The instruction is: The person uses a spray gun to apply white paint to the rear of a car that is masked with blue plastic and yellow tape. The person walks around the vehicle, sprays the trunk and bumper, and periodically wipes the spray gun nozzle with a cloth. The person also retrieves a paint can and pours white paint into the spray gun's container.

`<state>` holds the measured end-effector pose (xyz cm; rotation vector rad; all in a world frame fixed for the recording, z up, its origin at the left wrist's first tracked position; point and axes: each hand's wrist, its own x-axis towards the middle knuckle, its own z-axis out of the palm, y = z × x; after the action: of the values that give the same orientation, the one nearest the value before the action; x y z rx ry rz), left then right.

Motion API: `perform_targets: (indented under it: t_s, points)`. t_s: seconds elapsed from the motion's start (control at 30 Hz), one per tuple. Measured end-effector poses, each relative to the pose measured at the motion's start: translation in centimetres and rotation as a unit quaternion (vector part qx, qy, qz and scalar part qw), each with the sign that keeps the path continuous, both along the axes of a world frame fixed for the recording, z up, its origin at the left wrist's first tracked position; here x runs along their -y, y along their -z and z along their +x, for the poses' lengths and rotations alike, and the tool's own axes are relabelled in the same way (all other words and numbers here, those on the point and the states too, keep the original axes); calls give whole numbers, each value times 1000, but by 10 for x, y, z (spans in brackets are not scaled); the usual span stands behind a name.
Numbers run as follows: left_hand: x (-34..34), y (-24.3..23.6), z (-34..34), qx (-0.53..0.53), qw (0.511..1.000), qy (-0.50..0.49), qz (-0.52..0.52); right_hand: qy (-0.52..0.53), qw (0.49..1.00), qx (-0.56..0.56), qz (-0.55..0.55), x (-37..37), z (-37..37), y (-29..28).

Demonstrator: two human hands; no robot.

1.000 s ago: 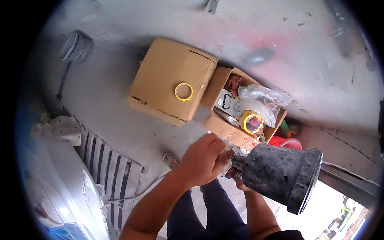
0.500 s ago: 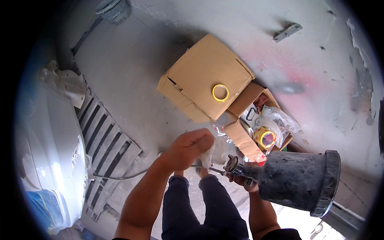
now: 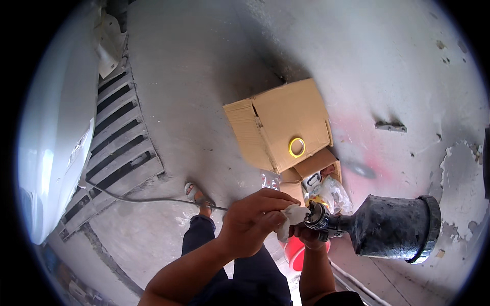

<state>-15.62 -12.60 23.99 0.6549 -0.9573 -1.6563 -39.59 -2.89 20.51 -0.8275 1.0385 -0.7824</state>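
Left hand (image 3: 250, 220) pinches a crumpled white cloth (image 3: 292, 219) against a spray gun (image 3: 375, 225). The right hand (image 3: 310, 237) grips the spray gun.

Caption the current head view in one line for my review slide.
Left hand holds a white wad at the front of a dark-cupped spray gun gripped in the right hand.

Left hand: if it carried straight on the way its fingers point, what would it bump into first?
Likely the spray gun head, just beyond the white cloth that the left hand pinches; whether cloth and head touch is hard to tell.
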Motion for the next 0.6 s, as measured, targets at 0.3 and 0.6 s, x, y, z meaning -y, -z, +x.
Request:
perform_targets:
  t_s: [0.3,0.6]
  points:
    - [39,-6,51,186,969,-140,-87,27,994,104,-29,87,87,-2]
    - [96,4,103,254,923,-206,-204,-181,969,-149,-79,153,92,46]
